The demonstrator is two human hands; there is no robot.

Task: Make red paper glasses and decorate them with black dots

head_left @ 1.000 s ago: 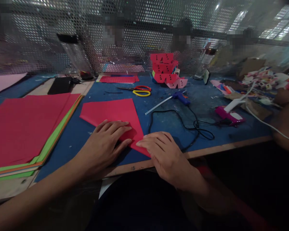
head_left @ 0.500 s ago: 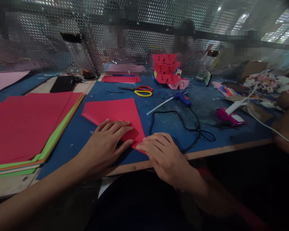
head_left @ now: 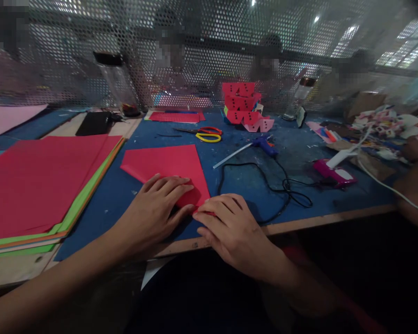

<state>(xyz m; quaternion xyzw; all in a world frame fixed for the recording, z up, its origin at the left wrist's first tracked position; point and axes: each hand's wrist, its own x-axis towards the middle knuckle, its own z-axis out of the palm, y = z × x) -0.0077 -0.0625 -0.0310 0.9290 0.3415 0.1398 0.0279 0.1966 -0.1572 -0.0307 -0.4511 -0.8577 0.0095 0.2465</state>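
A folded sheet of red paper (head_left: 167, 160) lies on the blue tabletop in front of me, its left side bulging a little. My left hand (head_left: 156, 204) rests palm down on the lower part of the sheet, fingers stretched out and pressing it to the table. At the sheet's near right corner is my right hand (head_left: 230, 227). Its fingertips press on the narrow near edge of the paper, beside my left thumb. The right thumb is apart from the fingers, over the table edge. Both hands cover part of the paper's near edge.
Stacked coloured sheets (head_left: 38, 181) lie left. Scissors (head_left: 209, 134), a blue glue gun (head_left: 264, 144) with a trailing black cord, and a magenta power adapter (head_left: 334, 174) lie beyond and right. Red cut-paper pieces (head_left: 242, 104) stand behind. Another person's arm (head_left: 414, 185) is at far right.
My right fingertips have slid slightly left along the paper's near edge, and the right thumb has come away from the fingers. My left hand stays in place. The view has shifted slightly.
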